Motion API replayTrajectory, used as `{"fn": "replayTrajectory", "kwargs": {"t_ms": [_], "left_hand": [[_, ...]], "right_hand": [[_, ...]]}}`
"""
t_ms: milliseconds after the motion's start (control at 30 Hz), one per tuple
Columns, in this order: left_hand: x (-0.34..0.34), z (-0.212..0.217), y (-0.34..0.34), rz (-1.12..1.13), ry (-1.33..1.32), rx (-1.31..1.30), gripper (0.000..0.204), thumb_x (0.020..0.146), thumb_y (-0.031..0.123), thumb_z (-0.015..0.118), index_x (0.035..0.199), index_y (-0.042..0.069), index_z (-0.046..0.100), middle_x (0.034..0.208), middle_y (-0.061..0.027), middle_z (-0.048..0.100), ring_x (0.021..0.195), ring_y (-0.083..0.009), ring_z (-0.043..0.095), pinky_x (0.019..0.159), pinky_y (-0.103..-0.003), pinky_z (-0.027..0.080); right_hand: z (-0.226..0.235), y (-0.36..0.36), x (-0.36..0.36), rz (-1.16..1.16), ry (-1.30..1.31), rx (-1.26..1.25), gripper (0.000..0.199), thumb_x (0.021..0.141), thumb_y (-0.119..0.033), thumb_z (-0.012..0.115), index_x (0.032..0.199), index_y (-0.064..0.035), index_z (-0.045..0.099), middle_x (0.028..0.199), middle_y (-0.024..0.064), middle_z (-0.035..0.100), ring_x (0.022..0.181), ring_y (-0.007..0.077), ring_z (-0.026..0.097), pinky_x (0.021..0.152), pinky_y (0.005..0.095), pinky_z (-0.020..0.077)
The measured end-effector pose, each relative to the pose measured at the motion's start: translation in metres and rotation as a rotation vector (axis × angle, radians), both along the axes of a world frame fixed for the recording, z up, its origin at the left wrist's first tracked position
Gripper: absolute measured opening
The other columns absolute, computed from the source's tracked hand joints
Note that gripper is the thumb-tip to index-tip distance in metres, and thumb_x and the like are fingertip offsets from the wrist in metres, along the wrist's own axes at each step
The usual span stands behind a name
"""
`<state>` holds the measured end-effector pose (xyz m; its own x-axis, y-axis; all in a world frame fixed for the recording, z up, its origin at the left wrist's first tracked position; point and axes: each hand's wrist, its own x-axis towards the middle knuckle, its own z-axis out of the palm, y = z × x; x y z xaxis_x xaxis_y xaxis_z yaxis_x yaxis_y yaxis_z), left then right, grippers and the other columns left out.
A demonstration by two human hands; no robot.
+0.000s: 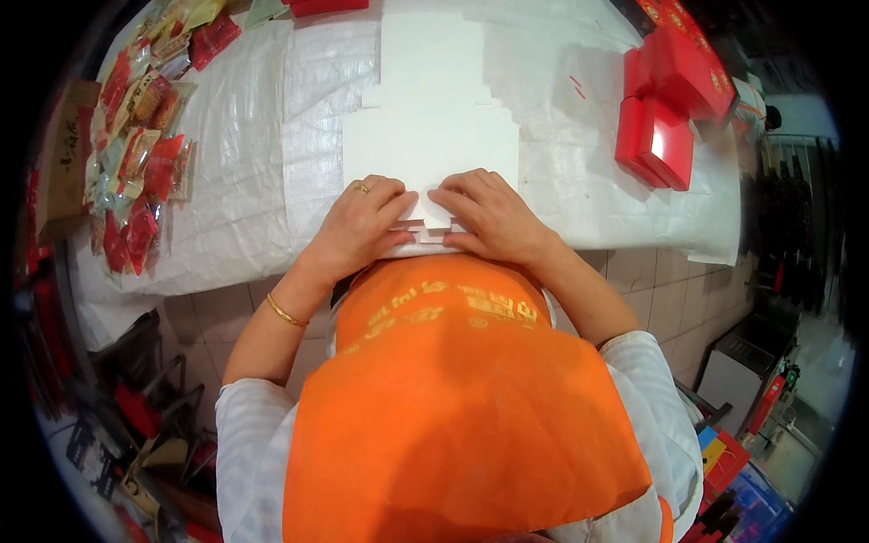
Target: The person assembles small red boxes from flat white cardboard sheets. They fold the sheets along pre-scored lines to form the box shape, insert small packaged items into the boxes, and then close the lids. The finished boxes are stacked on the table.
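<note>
A white cardboard box blank (pixel 431 136) lies spread on the covered table in front of me, its narrower part pointing away. Both my hands work on its near end, at the table's front edge. My left hand (pixel 367 217), with a ring and a bangle on that arm, pinches the left side of the near flaps between thumb and curled fingers. My right hand (pixel 489 213) grips the right side the same way. Between the hands a small tab (pixel 436 215) stands out, and folded strips show below it. The undersides of the flaps are hidden.
On the left of the white sheet-covered table (pixel 244 163) lie several packaged snacks (pixel 140 163) beside a brown carton (pixel 71 158). Glossy red boxes (pixel 665 136) stand at the right, and another red box (pixel 328 5) lies at the far edge. Tiled floor (pixel 652 276) shows below.
</note>
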<state>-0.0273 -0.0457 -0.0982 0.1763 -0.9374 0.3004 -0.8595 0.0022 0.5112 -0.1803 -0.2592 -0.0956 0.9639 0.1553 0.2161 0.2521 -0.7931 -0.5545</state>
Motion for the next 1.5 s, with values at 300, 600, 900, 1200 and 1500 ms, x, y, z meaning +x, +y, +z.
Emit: {"fn": "replayTrajectory", "kwargs": {"t_ms": [300,600,900,1200,1500], "left_hand": [[-0.008,-0.011,0.000,0.103,0.085,-0.066,0.035,0.075,0.012,0.084,0.106,0.005,0.071,0.100,-0.0083,0.065,0.092,-0.0276,0.061,0.078,-0.037,0.052],[-0.011,-0.009,-0.004,0.128,0.153,-0.038,0.027,0.072,0.012,0.085,0.097,0.011,0.074,0.098,-0.0035,0.066,0.091,-0.0240,0.062,0.078,-0.036,0.049],[-0.013,-0.015,-0.004,0.132,0.100,-0.080,0.029,0.068,0.012,0.086,0.093,0.012,0.071,0.095,-0.0004,0.065,0.088,-0.0216,0.062,0.076,-0.036,0.048],[-0.007,-0.010,0.000,0.058,0.147,-0.053,0.034,0.071,0.014,0.086,0.102,0.008,0.073,0.100,-0.0056,0.065,0.090,-0.0253,0.061,0.080,-0.038,0.049],[-0.001,-0.006,-0.002,-0.026,0.070,0.003,0.040,0.070,0.013,0.086,0.105,0.007,0.068,0.103,-0.0072,0.063,0.094,-0.0271,0.061,0.082,-0.039,0.050]], "right_hand": [[-0.013,0.000,-0.002,-0.057,-0.076,0.087,0.036,0.077,-0.017,0.082,0.108,-0.0066,0.067,0.107,0.0104,0.063,0.098,0.0311,0.059,0.086,0.0408,0.0488],[-0.011,0.013,-0.005,-0.035,-0.114,0.141,0.020,0.077,-0.014,0.080,0.091,-0.0097,0.067,0.091,0.0053,0.061,0.084,0.0281,0.059,0.075,0.0400,0.0487],[-0.004,0.019,0.006,-0.137,0.150,0.117,0.023,0.079,-0.015,0.080,0.096,-0.0087,0.066,0.099,0.0068,0.061,0.094,0.0288,0.059,0.080,0.0407,0.0471],[-0.007,0.014,0.002,-0.078,0.006,-0.054,0.065,0.072,-0.022,0.085,0.132,-0.0149,0.061,0.136,0.0084,0.056,0.122,0.0291,0.054,0.098,0.0444,0.0426],[0.005,0.008,0.003,-0.009,0.050,-0.036,0.063,0.071,-0.024,0.086,0.128,-0.0114,0.061,0.137,0.0104,0.056,0.124,0.0304,0.053,0.101,0.0449,0.0414]]}}
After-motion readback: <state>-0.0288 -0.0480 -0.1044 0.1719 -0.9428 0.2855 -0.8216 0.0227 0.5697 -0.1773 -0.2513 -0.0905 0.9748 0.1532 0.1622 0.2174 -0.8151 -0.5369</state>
